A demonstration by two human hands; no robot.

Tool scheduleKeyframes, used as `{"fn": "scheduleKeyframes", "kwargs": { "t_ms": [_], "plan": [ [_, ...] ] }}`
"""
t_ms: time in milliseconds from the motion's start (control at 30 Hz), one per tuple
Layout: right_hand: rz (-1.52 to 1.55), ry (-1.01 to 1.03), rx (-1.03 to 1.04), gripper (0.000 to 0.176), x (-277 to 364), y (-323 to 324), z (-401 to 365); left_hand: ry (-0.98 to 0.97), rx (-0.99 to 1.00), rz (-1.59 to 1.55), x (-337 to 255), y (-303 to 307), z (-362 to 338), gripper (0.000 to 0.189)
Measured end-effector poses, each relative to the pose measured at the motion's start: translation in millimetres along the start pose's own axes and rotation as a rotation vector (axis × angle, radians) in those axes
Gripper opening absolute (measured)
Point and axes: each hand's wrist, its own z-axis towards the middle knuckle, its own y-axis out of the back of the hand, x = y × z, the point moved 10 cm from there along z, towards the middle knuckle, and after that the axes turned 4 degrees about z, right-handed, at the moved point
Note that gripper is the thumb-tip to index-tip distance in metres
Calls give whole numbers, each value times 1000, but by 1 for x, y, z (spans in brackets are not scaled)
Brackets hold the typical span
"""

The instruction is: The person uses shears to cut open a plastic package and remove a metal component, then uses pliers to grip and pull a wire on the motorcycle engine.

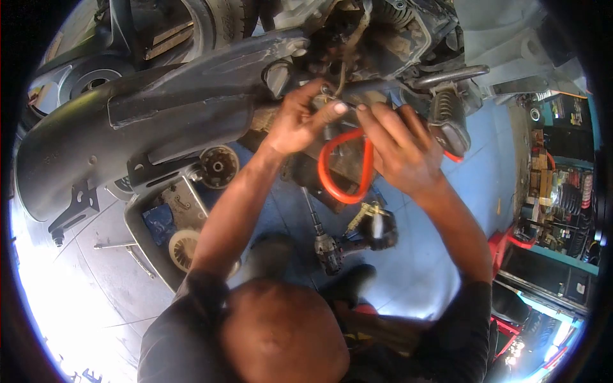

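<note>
Both my hands are raised to the underside of a scooter's engine (357, 38). My left hand (299, 120) is curled, with thumb and fingers pinched on a small fitting (327, 94) at the engine. My right hand (399, 145) meets it from the right, fingertips touching the left thumb. A looped orange hose (341, 188) hangs from under the right palm and reappears past the hand (453, 156). What the hose ends in is hidden by the hands.
A black rear fender (96, 140) stretches left, with a tyre (230, 19) above. A shock spring (447, 102) sits right of my hands. On the blue floor lie a power tool (329, 246) and a metal tray (137, 220) with pulley parts. Shelves of goods (562, 185) stand at right.
</note>
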Motion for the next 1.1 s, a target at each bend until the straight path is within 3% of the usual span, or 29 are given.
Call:
{"fn": "scheduleKeyframes", "kwargs": {
  "t_ms": [167,233,367,633,1000,1100],
  "plan": [
    [-58,-10,-36,41,3,1,-1,-86,-48,-27,-5,1,1,24],
    [-64,-12,-33,41,3,-1,-2,50,-4,28,7,0,-1,23],
    [-28,-44,-35,40,1,1,-2,-18,-27,-56,2,0,0,22],
    [90,-33,-114,36,-8,-4,-6,128,77,-148,8,-4,0,31],
    [227,-44,-162,31,-20,-16,-14,181,92,-147,8,-3,-1,34],
    [395,-112,-130,42,-31,-28,-16,199,86,-133,10,-3,-4,33]
  ]
}}
